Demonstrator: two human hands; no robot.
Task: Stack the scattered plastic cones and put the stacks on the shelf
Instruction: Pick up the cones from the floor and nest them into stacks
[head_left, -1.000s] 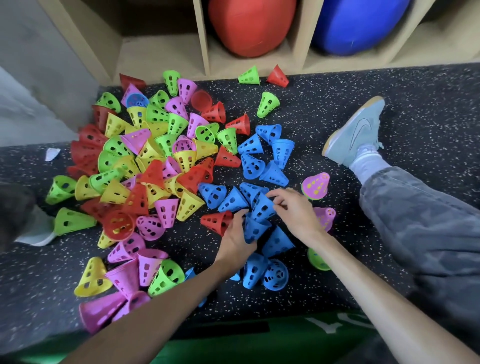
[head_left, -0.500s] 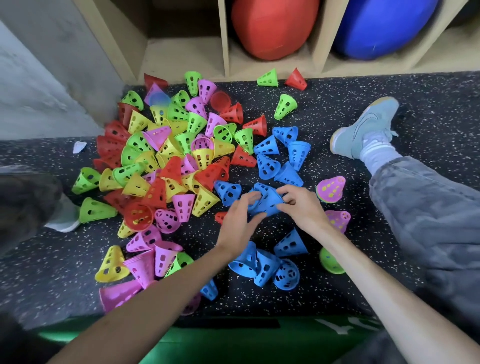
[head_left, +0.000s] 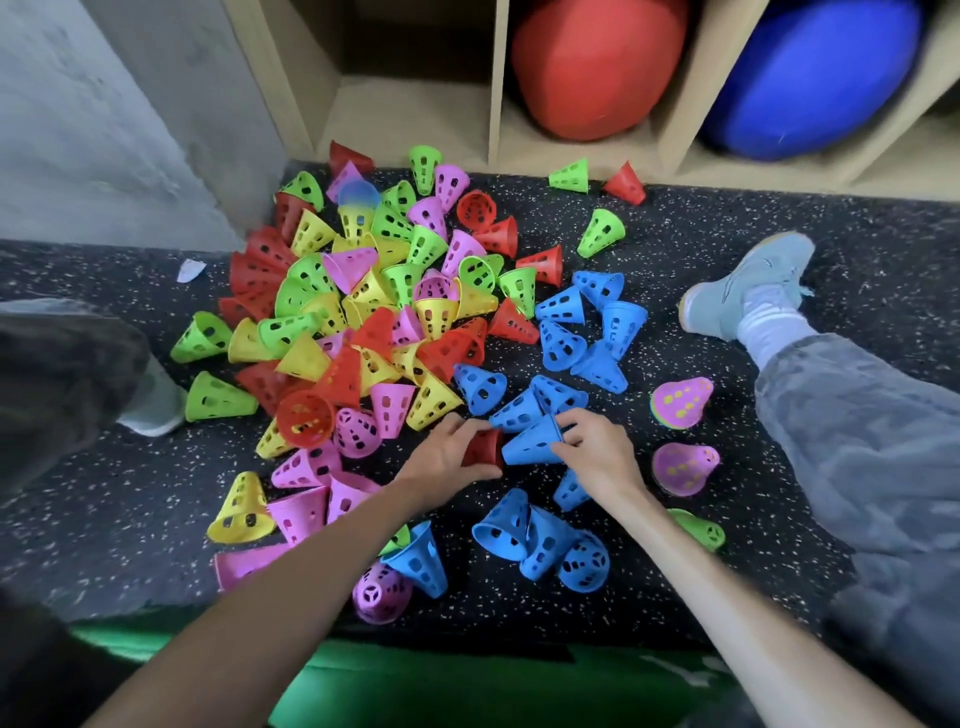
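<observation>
Right hand pinches a perforated blue plastic cone by its wide rim, left hand curls round a small red cone on the speckled floor; thin, light, slightly springy shells, probably easiest gripped at the rim

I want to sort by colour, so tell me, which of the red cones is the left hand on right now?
The red cone under the left hand, beside the blue cone held by the right hand. All other red cones lie untouched in the pile.
</observation>
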